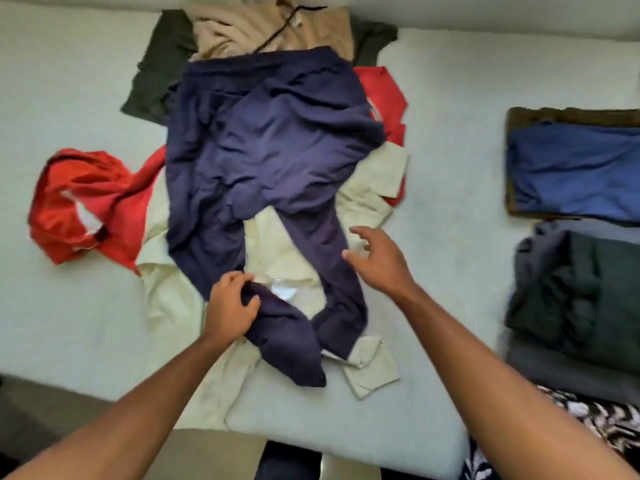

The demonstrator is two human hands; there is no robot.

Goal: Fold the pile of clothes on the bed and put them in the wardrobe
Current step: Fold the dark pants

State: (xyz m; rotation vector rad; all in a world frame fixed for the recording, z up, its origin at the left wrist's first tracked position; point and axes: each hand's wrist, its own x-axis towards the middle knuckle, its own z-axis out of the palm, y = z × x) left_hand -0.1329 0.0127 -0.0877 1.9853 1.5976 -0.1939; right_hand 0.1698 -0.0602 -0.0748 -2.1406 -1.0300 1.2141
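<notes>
My left hand (230,306) has its fingers (239,278) closed on one leg of the navy trousers (266,133), which lie spread on top of the pile in the middle of the bed (450,116). My right hand (377,258) hovers just beside the other leg, fingers spread and holding nothing. Under the trousers I see a cream garment (367,188), mostly covered, and a red garment (86,202) sticking out at the left. A tan garment (311,32) and a dark green one (156,71) at the far side are partly buried, and the frame cuts off the tan one. At the right edge, a folded blue piece (571,171) and a dark grey stack (575,299) are cropped; motion blur softens them.
</notes>
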